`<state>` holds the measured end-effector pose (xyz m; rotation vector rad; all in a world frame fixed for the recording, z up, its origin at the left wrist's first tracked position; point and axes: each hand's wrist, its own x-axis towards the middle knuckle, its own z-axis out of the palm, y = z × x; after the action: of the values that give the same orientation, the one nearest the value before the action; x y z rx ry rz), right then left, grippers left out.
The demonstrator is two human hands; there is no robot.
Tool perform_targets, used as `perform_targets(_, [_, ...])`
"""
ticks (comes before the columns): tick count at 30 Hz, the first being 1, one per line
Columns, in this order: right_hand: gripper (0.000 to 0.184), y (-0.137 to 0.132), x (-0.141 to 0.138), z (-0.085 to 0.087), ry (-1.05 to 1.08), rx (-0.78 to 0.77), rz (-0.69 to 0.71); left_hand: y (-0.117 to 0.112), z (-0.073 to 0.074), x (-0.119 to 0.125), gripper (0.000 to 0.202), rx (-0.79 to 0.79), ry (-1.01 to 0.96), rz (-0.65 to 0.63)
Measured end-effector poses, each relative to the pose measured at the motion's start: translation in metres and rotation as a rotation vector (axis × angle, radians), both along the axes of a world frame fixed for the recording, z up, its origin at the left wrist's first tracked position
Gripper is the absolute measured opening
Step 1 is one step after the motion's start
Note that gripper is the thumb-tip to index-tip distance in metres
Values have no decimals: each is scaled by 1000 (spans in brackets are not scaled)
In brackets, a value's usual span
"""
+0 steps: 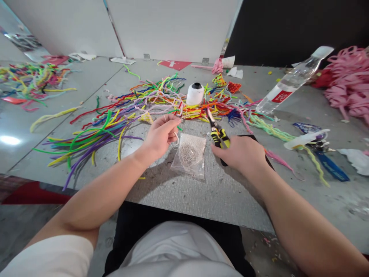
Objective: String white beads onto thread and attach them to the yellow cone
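My left hand is closed in a pinch on a thin pale wire loop, just above and left of a small clear plastic bag of tiny silver pieces lying on the grey table. My right hand is wrapped round the yellow-and-black handles of a pair of pliers, whose jaws point away toward a spread of colourful pipe cleaners. A white spool with a black top stands beyond the pliers.
A clear water bottle lies tilted at the right. Pink strips pile at the far right. A blue lanyard with keys lies right of my hand. More pipe cleaners lie far left. White panels stand behind.
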<state>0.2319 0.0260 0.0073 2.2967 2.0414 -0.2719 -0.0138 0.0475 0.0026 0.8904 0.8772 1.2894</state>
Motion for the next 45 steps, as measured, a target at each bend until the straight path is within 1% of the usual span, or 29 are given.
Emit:
perform_targets(5, [72, 0, -8, -13, -27, -43, 57, -12, 7, 4, 21, -28, 5, -72])
perform_targets(7, [78, -1, -10, -15, -33, -44, 55, -16, 9, 6, 21, -56, -17, -107])
perform_targets(10, [86, -2, -10, -13, -23, -38, 63, -20, 9, 9, 21, -89, -50, -158])
perform_targets(12, [83, -2, -7, -12, -19, -5, 62, -21, 7, 10, 21, -104, -55, -190])
perform_targets(13, [78, -2, -5, -12, -16, 44, 55, -22, 7, 11, 21, -111, -50, -206])
perform_targets(14, [69, -2, -3, -13, 3, 128, 62, -22, 7, 11, 22, -117, -44, -222])
perform_targets(15, [59, -3, -2, -15, 45, 250, 95, -22, 6, 11, 23, -123, -37, -238])
perform_targets(17, [38, -7, 0, -19, 218, 547, 256, -24, 7, 12, 26, -137, -23, -272])
perform_targets(18, [32, -10, 0, -21, 331, 679, 363, -25, 7, 12, 27, -146, -18, -293])
perform_targets(19, [29, -13, -1, -22, 441, 772, 467, -27, 7, 12, 28, -156, -12, -318])
perform_targets(20, [28, -16, -2, -23, 529, 829, 551, -28, 7, 12, 28, -169, 0, -344])
perform_targets(21, [28, -19, -3, -23, 593, 862, 615, -29, 7, 13, 28, -183, 18, -370])
perform_targets(23, [24, -23, -5, -22, 652, 898, 714, -32, 6, 13, 28, -212, 70, -418])
perform_targets(26, [12, -26, -5, -19, 640, 917, 820, -33, 4, 13, 29, -235, 140, -470])
perform_targets(28, [12, -25, -4, -19, 593, 910, 850, -33, 3, 12, 29, -236, 158, -484])
perform_targets(31, [13, -23, -2, -19, 509, 899, 849, -32, 2, 12, 28, -229, 172, -483])
perform_targets(34, [19, -21, -1, -20, 495, 858, 828, -32, 1, 12, 26, -214, 213, -479])
perform_targets(38, [23, -24, -3, -16, 578, 750, 783, -32, 2, 13, 24, -167, 273, -462])
perform_targets(40, [27, -27, -5, -13, 676, 671, 727, -32, 3, 13, 23, -140, 289, -457])
perform_targets(42, [36, -29, -8, -10, 846, 589, 614, -31, 3, 13, 23, -124, 297, -455])
perform_targets(43, [41, -29, -10, -9, 954, 555, 525, -31, 2, 12, 23, -122, 298, -457])
perform_targets(44, [46, -27, -11, -8, 1077, 533, 407, -31, 2, 12, 23, -125, 297, -460])
perform_targets(45, [48, -24, -12, -8, 1218, 518, 259, -30, 2, 11, 23, -130, 292, -463])
